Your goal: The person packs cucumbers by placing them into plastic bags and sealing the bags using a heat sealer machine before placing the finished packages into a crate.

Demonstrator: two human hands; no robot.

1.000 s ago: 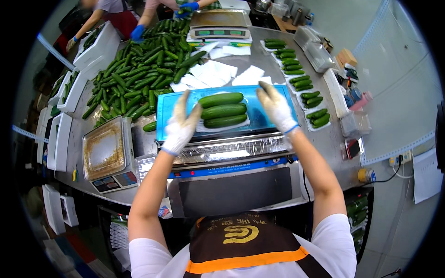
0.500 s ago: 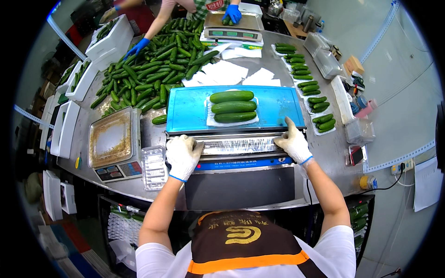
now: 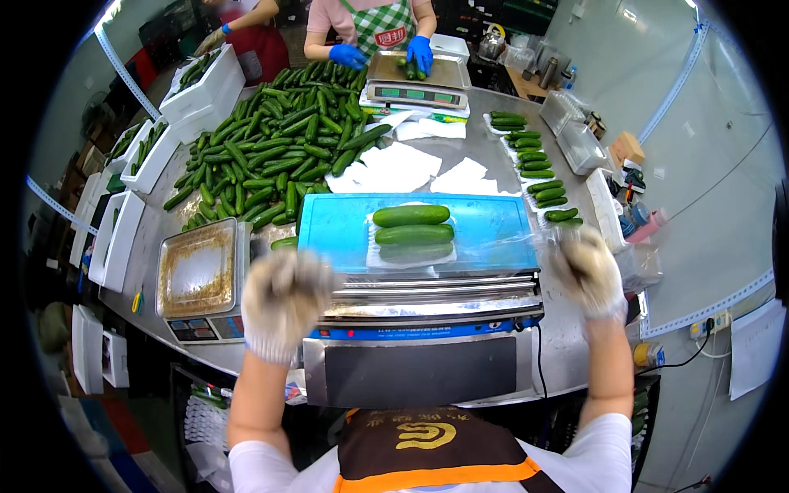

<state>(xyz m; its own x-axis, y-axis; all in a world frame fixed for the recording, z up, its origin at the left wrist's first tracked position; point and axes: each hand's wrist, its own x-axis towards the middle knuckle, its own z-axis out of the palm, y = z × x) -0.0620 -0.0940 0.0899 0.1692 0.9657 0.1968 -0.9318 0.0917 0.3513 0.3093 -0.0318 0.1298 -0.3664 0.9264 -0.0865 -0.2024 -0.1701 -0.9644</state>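
Both my hands, in pale knit gloves, are raised above the wrapping machine [image 3: 427, 308] and smeared by motion. My left hand [image 3: 283, 306] is closed at the machine's left end, and my right hand [image 3: 590, 273] is closed past its right end. Clear cling film [image 3: 503, 246] stretches between them, gripped in each. It passes over the near part of a white tray [image 3: 371, 246] on the blue plate [image 3: 329, 226]. Three cucumbers [image 3: 411, 215] lie side by side on the tray; the nearest looks hazy through the film.
A large heap of cucumbers [image 3: 271, 148] covers the far left. Filled trays line the right side, and a scale [image 3: 197, 267] stands at left. Across the table, a co-worker's blue-gloved hand [image 3: 420, 54] holds cucumbers on another scale [image 3: 448, 74]. White foam boxes [image 3: 119, 246] edge the left.
My hands have risen from the film roll at the machine's front and drawn film up over the tray. The co-worker's other hand has moved from the heap to beside the far scale.
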